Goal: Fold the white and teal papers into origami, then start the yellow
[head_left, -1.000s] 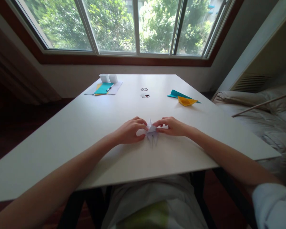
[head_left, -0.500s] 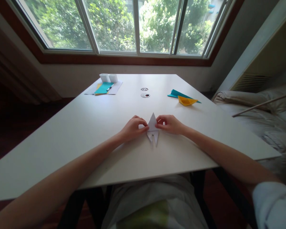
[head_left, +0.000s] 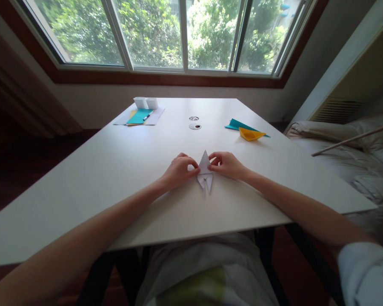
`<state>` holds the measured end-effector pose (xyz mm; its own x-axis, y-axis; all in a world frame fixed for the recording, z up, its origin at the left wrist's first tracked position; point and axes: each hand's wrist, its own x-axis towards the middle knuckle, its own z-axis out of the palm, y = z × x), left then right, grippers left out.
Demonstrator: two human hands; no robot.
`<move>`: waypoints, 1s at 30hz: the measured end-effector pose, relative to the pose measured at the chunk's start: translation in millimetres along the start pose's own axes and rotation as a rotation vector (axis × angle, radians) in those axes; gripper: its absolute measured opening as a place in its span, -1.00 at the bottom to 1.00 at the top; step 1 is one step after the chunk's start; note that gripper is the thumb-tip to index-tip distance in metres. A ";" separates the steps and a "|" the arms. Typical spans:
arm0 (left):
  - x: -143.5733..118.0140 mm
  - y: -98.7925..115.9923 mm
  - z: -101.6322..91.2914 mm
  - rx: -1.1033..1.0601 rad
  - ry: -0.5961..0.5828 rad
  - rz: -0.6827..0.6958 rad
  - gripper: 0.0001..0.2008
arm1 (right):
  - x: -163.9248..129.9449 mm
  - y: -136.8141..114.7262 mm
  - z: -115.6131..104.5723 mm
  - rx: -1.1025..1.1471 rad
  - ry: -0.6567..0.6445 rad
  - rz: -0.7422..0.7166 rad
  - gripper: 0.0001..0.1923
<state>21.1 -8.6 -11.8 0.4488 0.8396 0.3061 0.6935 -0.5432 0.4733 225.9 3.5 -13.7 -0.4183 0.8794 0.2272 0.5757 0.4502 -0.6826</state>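
With my left hand (head_left: 179,171) and right hand (head_left: 226,165) pinching opposite edges of the white folded paper (head_left: 204,165), I should press softly and keep both sides even.

2 hands (head_left: 179,171) (head_left: 227,165) pinch opposite sides of the folded white paper (head_left: 204,165).

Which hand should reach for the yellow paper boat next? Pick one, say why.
Likely the right hand: nearer the yellow paper boat, which sits beyond it, rightward. The left hand, across the folded white paper, is farther.
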 end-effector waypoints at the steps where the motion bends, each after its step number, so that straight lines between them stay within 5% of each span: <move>1: -0.2 -0.5 0.6 0.012 0.004 0.000 -0.91 | -0.3 -0.3 0.7 -0.013 0.002 -0.010 -0.78; 5: -1.5 -1.9 3.5 0.033 0.007 0.005 -0.93 | -3.0 -1.3 2.7 -0.060 0.027 -0.067 -0.73; 10: -4.3 4.1 3.0 0.157 0.098 0.110 -0.76 | -5.1 1.2 1.1 -0.090 0.107 -0.139 -0.35; 16: -6.1 11.4 -3.6 0.285 -0.066 0.351 -0.82 | -4.0 5.3 3.0 -0.199 0.032 -0.274 -0.86; 30: -11.3 14.9 -17.0 0.321 -0.191 0.391 -0.73 | -6.4 -0.8 -1.4 -0.333 -0.059 -0.284 -0.73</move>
<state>16.8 -26.2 5.8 0.7816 0.5762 0.2390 0.5784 -0.8129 0.0685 229.0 -2.3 -13.6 -0.6267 0.7074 0.3267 0.6230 0.7068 -0.3352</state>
